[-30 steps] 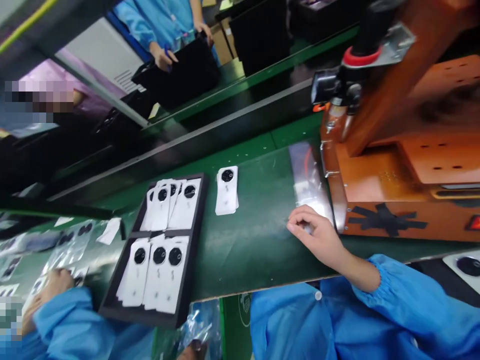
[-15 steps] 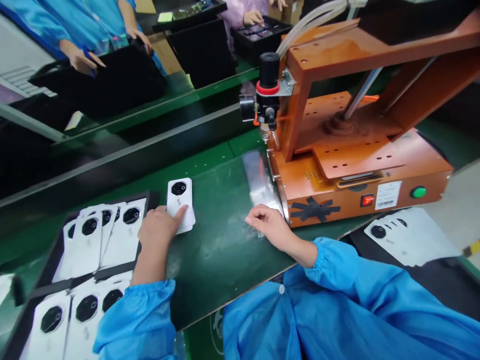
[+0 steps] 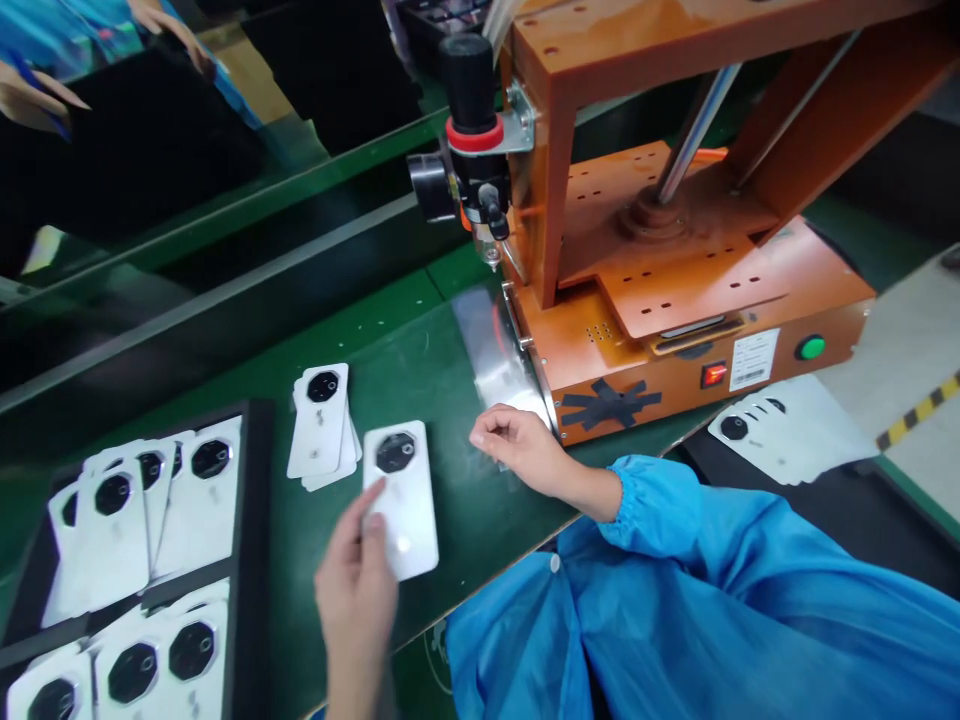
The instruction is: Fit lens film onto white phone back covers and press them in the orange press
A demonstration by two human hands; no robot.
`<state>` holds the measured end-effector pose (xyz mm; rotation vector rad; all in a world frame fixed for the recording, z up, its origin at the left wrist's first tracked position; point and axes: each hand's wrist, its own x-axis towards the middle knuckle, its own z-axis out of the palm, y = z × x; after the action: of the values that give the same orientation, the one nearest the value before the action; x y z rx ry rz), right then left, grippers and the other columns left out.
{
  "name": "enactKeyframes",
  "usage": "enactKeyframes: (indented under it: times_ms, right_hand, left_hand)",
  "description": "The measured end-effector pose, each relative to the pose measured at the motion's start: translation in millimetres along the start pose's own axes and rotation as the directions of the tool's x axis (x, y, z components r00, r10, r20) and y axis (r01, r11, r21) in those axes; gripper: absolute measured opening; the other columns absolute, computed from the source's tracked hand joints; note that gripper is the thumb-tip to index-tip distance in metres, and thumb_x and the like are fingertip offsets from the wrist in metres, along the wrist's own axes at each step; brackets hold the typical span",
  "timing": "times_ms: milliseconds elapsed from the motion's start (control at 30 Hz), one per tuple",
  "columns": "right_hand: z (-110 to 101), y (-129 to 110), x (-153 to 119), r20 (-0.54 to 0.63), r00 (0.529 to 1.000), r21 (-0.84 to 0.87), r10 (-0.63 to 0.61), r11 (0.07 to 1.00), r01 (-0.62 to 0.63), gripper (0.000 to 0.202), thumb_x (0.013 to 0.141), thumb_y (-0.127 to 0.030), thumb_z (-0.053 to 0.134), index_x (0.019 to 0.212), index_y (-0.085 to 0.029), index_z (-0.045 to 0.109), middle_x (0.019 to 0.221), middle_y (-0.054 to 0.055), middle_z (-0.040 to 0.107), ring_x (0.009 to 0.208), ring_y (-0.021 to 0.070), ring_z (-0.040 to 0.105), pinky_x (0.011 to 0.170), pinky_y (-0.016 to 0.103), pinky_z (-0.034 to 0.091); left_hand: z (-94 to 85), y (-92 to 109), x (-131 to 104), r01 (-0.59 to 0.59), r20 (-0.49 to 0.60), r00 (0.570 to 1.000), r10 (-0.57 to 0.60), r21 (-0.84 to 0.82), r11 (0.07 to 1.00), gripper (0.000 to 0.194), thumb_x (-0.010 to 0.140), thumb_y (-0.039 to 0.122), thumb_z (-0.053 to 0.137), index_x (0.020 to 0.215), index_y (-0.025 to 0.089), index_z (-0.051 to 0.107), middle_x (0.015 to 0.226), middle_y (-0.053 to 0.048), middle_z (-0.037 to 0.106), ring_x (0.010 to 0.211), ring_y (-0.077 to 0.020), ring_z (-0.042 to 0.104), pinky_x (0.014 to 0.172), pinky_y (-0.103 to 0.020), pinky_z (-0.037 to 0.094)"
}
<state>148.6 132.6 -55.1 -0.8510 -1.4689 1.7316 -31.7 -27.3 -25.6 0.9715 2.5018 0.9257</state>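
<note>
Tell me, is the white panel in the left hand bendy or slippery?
The white panel is probably stiff: pinched at one edge by the left hand, it shows no sag. It may be slippery, since its face glints. Being flat, it likely won't roll.

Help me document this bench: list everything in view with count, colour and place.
held panel: one, white, centre
loose panel stack: one, white, left of held panel
tray: one, black, lower left
tray panels: several, white, overlapping in tray
machine: one, orange, right
fanned panels: several, white, right, by machine
regulator: one, black, machine's left side
switch: one, red, machine front
button: one, green, right of switch
label: one, white, between them
tape: one starburst, black, machine front
bench: one, green, centre
floor stripe: one, yellow-black, right edge
co-worker's hands: two, bare, upper left
pen: one, blue, with them
coat: one, blue, bottom right
left hand: one, bare, on held panel
right hand: one, bare, near machine
</note>
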Motion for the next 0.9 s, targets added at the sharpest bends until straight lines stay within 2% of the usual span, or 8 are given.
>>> enactKeyframes:
  times_ms: [67,167,267,367,433,500,633,900]
  right_hand:
    - [1,-1,-1,-0.001,1.000,-0.021,-0.021,1.000,0.021,0.028,0.089,-0.045,0.068,0.080,-0.018,0.065,0.088,0.002,0.059,0.074,0.0127,0.056,0.061,0.025,0.045]
    - [1,-7,-4,-0.012,0.997,-0.136,-0.074,0.988,0.072,0.022,0.091,-0.038,0.065,0.080,-0.019,0.066,0.089,0.002,0.060,0.077,0.0130,0.057,0.062,0.025,0.045]
    - [3,-17,-3,0.019,0.989,-0.315,-0.148,0.938,0.146,0.013,0.092,-0.027,0.064,0.082,-0.019,0.066,0.095,0.003,0.062,0.080,0.0131,0.058,0.071,0.027,0.048]
    - [10,-27,5,0.136,0.976,-0.484,-0.168,0.849,0.213,0.009,0.091,-0.017,0.065,0.082,-0.019,0.067,0.100,0.003,0.064,0.094,0.0159,0.060,0.089,0.031,0.048]
    - [17,-31,13,0.206,0.968,-0.561,-0.142,0.793,0.236,0.010,0.090,-0.017,0.067,0.081,-0.018,0.068,0.102,0.003,0.064,0.101,0.0172,0.059,0.097,0.034,0.044]
    - [26,-33,22,0.257,0.962,-0.609,-0.089,0.758,0.233,0.010,0.091,-0.020,0.070,0.081,-0.018,0.069,0.105,0.003,0.065,0.102,0.0174,0.057,0.099,0.035,0.041]
    - [39,-31,32,0.331,0.943,-0.673,0.013,0.704,0.226,0.012,0.091,-0.022,0.070,0.080,-0.017,0.070,0.106,0.003,0.064,0.098,0.0174,0.052,0.095,0.035,0.037]
    - [45,-23,35,0.378,0.924,-0.748,0.060,0.608,0.267,0.014,0.093,-0.020,0.065,0.080,-0.017,0.069,0.101,0.003,0.061,0.097,0.0189,0.047,0.087,0.035,0.031]
  left_hand:
    - [18.7,-2,-33,-0.012,0.133,0.991,0.011,0.004,1.000,0.055,0.095,0.056,0.047,0.139,0.025,0.061,0.104,-0.006,0.072,0.056,-0.0118,0.051,0.051,-0.026,0.043]
    - [34.3,1,-59,-0.205,0.232,0.957,0.174,0.113,0.972,0.064,0.097,0.055,0.049,0.153,0.023,0.045,0.109,-0.010,0.068,0.070,-0.0176,0.060,0.058,-0.029,0.047]
    - [35.9,0,-64,-0.380,0.176,0.924,0.341,0.294,0.877,0.072,0.094,0.055,0.057,0.154,0.018,0.042,0.104,-0.013,0.064,0.088,-0.0261,0.063,0.068,-0.035,0.048]
    - [35.9,-9,-65,-0.527,0.104,0.842,0.529,0.362,0.769,0.071,0.087,0.056,0.067,0.145,0.018,0.053,0.124,-0.020,0.063,0.109,-0.0344,0.060,0.088,-0.045,0.046]
    - [39.2,-15,-68,-0.582,0.096,0.800,0.593,0.370,0.724,0.064,0.086,0.053,0.070,0.141,0.022,0.056,0.139,-0.019,0.060,0.121,-0.0374,0.056,0.097,-0.050,0.040]
    - [44.0,-18,-71,-0.589,0.077,0.788,0.612,0.387,0.710,0.063,0.086,0.050,0.071,0.142,0.025,0.056,0.142,-0.016,0.061,0.127,-0.0377,0.054,0.101,-0.051,0.035]
    - [49.7,-19,-73,-0.593,0.045,0.779,0.625,0.376,0.712,0.063,0.083,0.047,0.073,0.140,0.022,0.058,0.132,-0.016,0.066,0.126,-0.0368,0.056,0.100,-0.049,0.035]
    - [49.4,-17,-70,-0.568,0.031,0.799,0.600,0.367,0.737,0.063,0.083,0.048,0.072,0.139,0.024,0.060,0.132,-0.014,0.067,0.126,-0.0355,0.057,0.099,-0.047,0.035]
